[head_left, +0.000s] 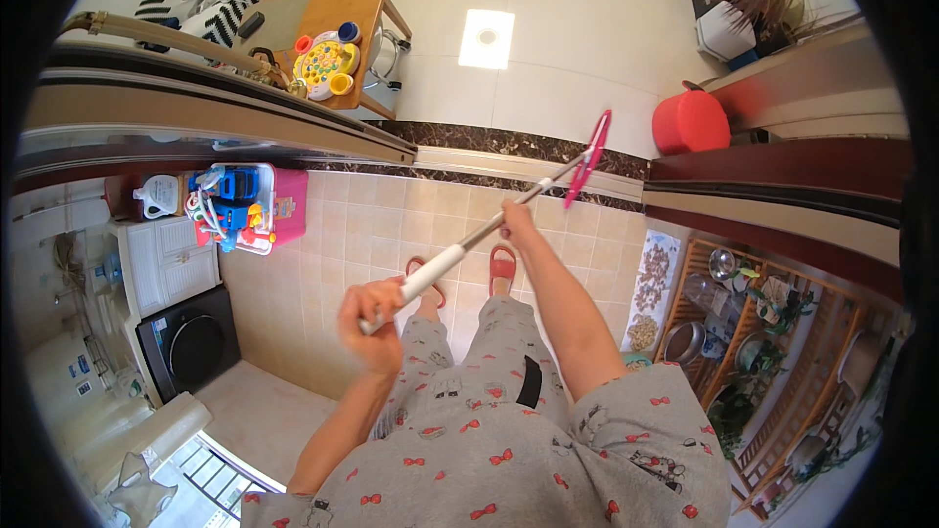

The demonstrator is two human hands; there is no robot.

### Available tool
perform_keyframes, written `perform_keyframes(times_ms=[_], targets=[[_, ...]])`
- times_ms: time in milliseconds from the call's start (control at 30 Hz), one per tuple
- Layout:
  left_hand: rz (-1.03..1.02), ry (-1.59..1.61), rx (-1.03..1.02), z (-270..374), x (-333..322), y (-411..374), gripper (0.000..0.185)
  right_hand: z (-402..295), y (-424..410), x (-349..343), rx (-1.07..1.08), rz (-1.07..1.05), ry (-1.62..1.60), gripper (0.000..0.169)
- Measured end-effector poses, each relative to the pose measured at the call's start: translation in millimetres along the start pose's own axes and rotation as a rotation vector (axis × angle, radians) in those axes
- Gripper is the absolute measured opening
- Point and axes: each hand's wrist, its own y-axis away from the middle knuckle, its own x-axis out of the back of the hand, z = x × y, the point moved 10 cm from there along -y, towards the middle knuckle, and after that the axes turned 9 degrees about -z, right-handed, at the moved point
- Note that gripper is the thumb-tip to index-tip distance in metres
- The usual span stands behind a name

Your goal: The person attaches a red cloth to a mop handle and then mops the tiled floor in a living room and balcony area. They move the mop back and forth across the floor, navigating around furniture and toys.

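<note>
Both my hands hold a long flat mop (480,232) with a white grip and a metal pole. My left hand (373,319) is closed around the end of the white grip, slightly blurred. Farther along, my right hand (516,224) grips the metal part of the pole. The pink mop head (590,159) is at the far end, tilted over the dark marble threshold (484,143) and the sliding door track. Whether it touches the floor, I cannot tell. Below the pole are my feet in red slippers (503,269) on beige tiles.
A red round container (689,123) stands right of the doorway. Beyond the threshold at left is a wooden table (367,4) with a toy. A pink bin (292,207) full of toys stands left; a wooden plant rack (697,257) and a mat with drying food (651,290) are right.
</note>
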Motion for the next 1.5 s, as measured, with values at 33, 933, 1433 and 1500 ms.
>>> perform_keyframes(times_ms=[33,933,1433,1500], targets=[[-0.029,-0.033,-0.037,21,2,-1,0.032,1,6,-24,0.009,-0.012,-0.036,0.025],[0.397,0.483,0.240,-94,5,40,0.027,-6,-58,82,-0.090,0.002,0.703,0.028],[0.635,0.488,0.226,-28,98,113,0.023,55,24,-28,-0.112,-0.089,0.807,0.032],[0.751,0.500,0.260,-45,95,121,0.022,50,23,-8,-0.137,-0.058,0.861,0.032]])
